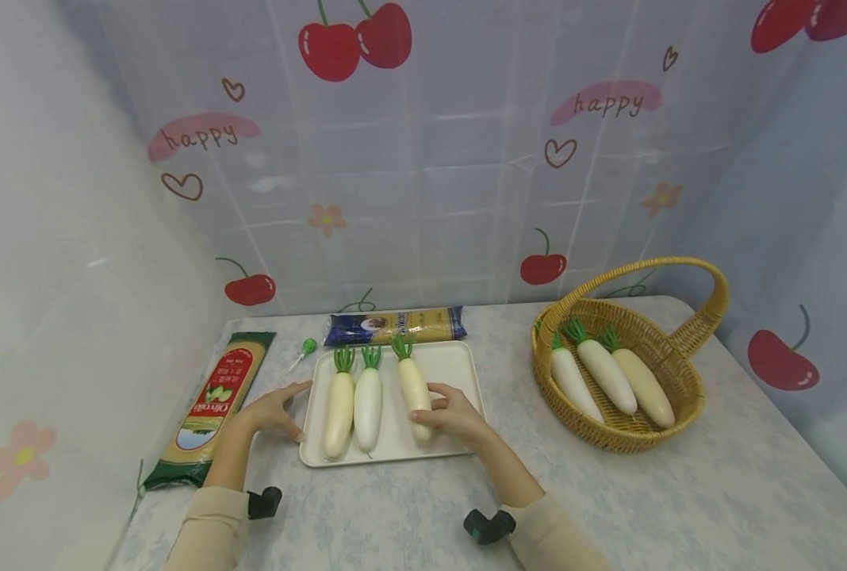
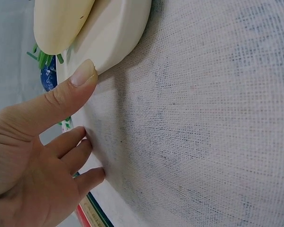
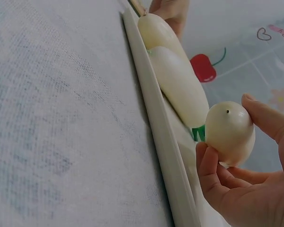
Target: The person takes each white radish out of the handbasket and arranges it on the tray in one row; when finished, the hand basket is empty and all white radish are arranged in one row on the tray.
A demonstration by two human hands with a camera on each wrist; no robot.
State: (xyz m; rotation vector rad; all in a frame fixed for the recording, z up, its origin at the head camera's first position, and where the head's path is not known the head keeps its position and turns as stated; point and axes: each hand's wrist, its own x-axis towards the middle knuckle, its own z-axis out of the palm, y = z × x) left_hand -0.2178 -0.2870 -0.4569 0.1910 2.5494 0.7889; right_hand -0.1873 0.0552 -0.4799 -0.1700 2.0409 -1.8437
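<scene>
My right hand (image 1: 457, 414) holds a cream white radish (image 1: 412, 385) with green stem stubs, thumb on one side and fingers curled round the other. In the right wrist view the radish's rounded tip (image 3: 227, 127) faces the camera. Two more white radishes, one creamy (image 1: 339, 412) and one whiter (image 1: 369, 404), lie side by side on the left of the off-white tray (image 1: 459, 377). My left hand (image 1: 268, 412) is at the tray's left edge, fingers spread and nothing gripped. Its thumb (image 2: 68, 97) reaches the tray rim in the left wrist view.
A wicker basket (image 1: 691, 388) with a tall handle stands at the right, holding several white radishes (image 1: 605, 373). Behind the tray lies a blue-and-yellow pasta packet (image 1: 395, 326). A green-and-red packet (image 1: 212, 404) and a green lollipop (image 1: 309, 346) lie at the left.
</scene>
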